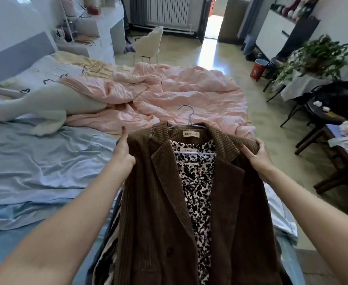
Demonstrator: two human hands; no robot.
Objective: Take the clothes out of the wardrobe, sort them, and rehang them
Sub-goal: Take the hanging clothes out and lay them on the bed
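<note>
Here the left hand [123, 152] grips the left shoulder of a brown jacket [220, 202], thumb up, and the right hand [256, 154] grips its right shoulder. Between them sits a hanger [187, 116] and a spotted blouse [199, 182]. Beyond lies a pink quilt [179, 93].

Just one view here, head cam, wide-angle. Looking forward and down along both arms. Sitting close above brown jacket [199, 202], fingers [246, 150] mid-frame. Beyond fingertips, taking in bed [35, 171], then far radiator [168, 10] up top.
</note>
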